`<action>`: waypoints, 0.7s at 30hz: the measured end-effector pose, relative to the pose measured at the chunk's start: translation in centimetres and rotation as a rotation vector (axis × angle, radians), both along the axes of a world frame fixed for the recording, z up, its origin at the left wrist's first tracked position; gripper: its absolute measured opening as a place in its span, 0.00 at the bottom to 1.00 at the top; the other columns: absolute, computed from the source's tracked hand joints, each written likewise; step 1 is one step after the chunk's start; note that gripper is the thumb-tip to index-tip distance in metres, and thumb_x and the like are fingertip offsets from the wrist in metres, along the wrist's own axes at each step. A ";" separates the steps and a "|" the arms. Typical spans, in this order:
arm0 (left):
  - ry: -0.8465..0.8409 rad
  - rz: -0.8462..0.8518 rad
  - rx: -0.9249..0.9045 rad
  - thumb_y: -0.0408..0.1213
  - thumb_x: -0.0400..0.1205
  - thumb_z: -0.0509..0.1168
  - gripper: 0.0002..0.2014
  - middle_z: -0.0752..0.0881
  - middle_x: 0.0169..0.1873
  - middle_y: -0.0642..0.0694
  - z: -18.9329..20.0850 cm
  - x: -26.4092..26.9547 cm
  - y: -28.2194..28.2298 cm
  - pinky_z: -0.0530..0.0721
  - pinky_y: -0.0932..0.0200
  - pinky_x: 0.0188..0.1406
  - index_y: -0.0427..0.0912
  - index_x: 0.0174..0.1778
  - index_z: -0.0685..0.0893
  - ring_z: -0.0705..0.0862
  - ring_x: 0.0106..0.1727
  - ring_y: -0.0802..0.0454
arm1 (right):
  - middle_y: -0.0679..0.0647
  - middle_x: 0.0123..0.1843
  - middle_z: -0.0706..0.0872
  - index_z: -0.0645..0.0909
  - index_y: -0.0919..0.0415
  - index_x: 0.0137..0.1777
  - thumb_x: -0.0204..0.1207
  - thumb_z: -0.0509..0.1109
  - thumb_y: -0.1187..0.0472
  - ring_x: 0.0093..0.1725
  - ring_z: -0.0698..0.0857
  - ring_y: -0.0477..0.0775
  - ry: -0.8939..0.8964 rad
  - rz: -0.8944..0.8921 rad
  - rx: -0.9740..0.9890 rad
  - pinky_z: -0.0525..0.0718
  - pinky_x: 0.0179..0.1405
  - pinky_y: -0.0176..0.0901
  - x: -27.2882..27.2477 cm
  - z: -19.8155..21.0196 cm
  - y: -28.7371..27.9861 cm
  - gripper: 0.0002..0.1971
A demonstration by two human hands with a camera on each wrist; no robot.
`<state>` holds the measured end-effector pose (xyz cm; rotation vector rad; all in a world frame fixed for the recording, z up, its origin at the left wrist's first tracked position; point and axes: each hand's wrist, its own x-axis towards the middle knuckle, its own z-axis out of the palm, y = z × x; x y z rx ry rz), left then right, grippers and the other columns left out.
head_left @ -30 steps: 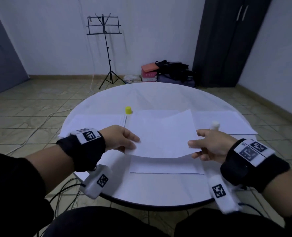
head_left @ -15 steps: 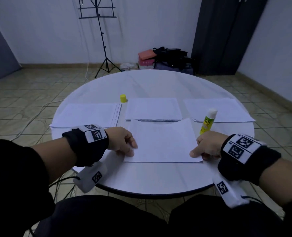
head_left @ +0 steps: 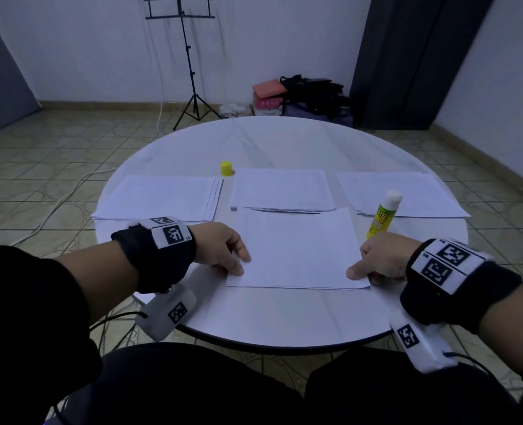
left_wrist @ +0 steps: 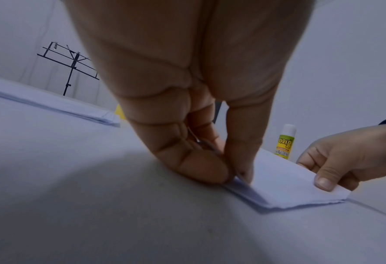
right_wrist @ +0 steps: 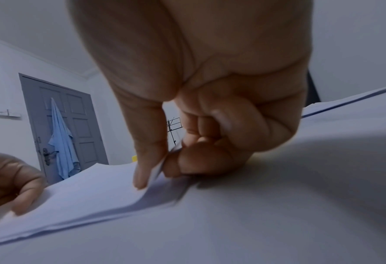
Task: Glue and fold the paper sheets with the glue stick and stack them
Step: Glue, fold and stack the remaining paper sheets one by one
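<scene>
Folded paper sheet [head_left: 297,250] lies flat on the round white tabletop [head_left: 284,142], near the front edge. Left hand [head_left: 220,250] pinches its near-left corner between thumb and fingers; right hand [head_left: 379,259] pinches the near-right corner likewise. Glue stick [head_left: 382,214] stands upright, uncapped, just beyond the right hand. Yellow cap [head_left: 226,168] sits between the left paper stack [head_left: 162,196] and middle paper stack [head_left: 281,188]

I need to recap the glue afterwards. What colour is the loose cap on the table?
Yellow. The cap shows best in the head view.
</scene>
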<state>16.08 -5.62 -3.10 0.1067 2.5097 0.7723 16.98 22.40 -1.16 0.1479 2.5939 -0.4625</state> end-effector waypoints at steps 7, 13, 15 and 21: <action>-0.010 -0.005 0.005 0.34 0.72 0.77 0.10 0.84 0.30 0.51 0.0 0.1 0.0 0.79 0.67 0.40 0.52 0.43 0.85 0.82 0.32 0.55 | 0.53 0.25 0.80 0.70 0.60 0.28 0.71 0.77 0.57 0.22 0.73 0.49 0.003 -0.006 0.001 0.67 0.22 0.36 0.2 0.1 -0.2 0.20; -0.011 -0.007 0.003 0.33 0.72 0.77 0.10 0.85 0.31 0.52 0.0 0.1 0.2 0.80 0.69 0.38 0.51 0.42 0.85 0.83 0.30 0.57 | 0.53 0.25 0.80 0.70 0.60 0.28 0.71 0.77 0.58 0.23 0.74 0.49 0.002 -0.012 0.008 0.68 0.23 0.36 0.2 0.1 -0.3 0.19; -0.008 -0.013 -0.003 0.33 0.72 0.77 0.10 0.85 0.31 0.52 -0.1 0.1 0.3 0.80 0.69 0.37 0.51 0.41 0.84 0.83 0.29 0.57 | 0.53 0.25 0.79 0.70 0.60 0.28 0.71 0.77 0.58 0.23 0.74 0.48 0.002 -0.008 0.015 0.68 0.22 0.35 0.2 0.1 -0.4 0.19; -0.004 -0.028 -0.017 0.32 0.73 0.76 0.10 0.85 0.31 0.51 0.0 0.1 0.3 0.78 0.73 0.32 0.51 0.41 0.84 0.83 0.28 0.58 | 0.52 0.27 0.79 0.70 0.61 0.28 0.73 0.75 0.56 0.24 0.72 0.48 -0.006 0.034 0.069 0.67 0.23 0.34 0.3 0.3 -0.5 0.20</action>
